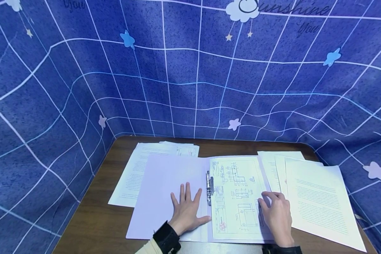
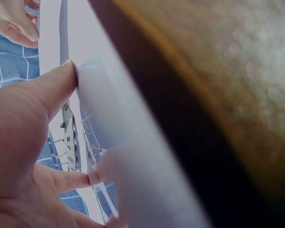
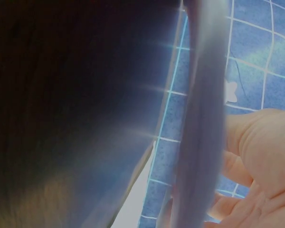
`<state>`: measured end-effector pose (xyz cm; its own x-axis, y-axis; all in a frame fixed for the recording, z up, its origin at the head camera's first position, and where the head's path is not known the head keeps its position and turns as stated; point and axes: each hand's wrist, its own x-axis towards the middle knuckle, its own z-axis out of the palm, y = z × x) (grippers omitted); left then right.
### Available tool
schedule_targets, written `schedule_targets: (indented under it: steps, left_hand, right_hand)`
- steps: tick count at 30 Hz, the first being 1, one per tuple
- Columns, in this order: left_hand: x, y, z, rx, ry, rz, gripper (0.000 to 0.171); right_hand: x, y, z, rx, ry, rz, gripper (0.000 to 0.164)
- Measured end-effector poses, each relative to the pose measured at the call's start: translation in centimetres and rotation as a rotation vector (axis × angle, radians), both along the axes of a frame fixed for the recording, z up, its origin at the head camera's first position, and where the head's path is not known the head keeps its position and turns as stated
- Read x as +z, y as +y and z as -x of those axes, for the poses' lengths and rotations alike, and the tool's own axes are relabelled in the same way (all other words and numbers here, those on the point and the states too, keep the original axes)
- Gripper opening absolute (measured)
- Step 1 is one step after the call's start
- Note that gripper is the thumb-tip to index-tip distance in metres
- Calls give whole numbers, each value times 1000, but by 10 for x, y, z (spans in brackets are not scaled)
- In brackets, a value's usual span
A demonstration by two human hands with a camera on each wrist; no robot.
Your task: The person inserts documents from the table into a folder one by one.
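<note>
Open pale lilac plastic folder [image 1: 165, 190] lying flat at centre of dark brown wooden table [image 1: 92, 225], near edge close to table's front edge. Left hand [image 1: 187, 208] flat on folder's left cover, fingers spread and straight, gripping nothing, thumb tip just beside silver metal clip mechanism [image 1: 209, 187] at the spine. Right hand [image 1: 277, 215] resting on white sheet printed with a technical line drawing [image 1: 235, 197] on folder's right side, fingers loosely bent with tips on paper's right margin; nothing pinched as far as head view shows. Stack of white text pages [image 1: 317, 201] just right of the folder, overlapping its edge and reaching toward table's right front corner. Second pile of white printed sheets [image 1: 146, 165] partly tucked under folder's left cover, toward the back left. Bare wood only along the back strip and left front corner. Blue fabric backdrop with white grid lines and pale stars [image 1: 190, 70] enclosing the table on three sides, close to table edges. Left wrist view: left hand's fingertips [image 2: 69, 71] pressed on folder surface, clip mechanism close by; right wrist view mostly blurred, palm and backdrop only.
</note>
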<state>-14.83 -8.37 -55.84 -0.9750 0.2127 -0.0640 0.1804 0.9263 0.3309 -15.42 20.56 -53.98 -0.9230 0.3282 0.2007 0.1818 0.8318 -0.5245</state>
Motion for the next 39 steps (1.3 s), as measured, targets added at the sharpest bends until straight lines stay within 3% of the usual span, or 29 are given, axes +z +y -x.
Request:
schedule_targets:
  steps: [20,31,39]
  left_hand:
    - [1,0,1,5,5,5,103]
    - [5,0,-2,11,1,-5,103]
    - [5,-1,-3,7,6,-6,103]
  right_hand:
    - [24,15,-1,44,75,-16,32]
    - [41,39,-1,63,145,-35,35]
    - [52,61,1,48,141,-56,38]
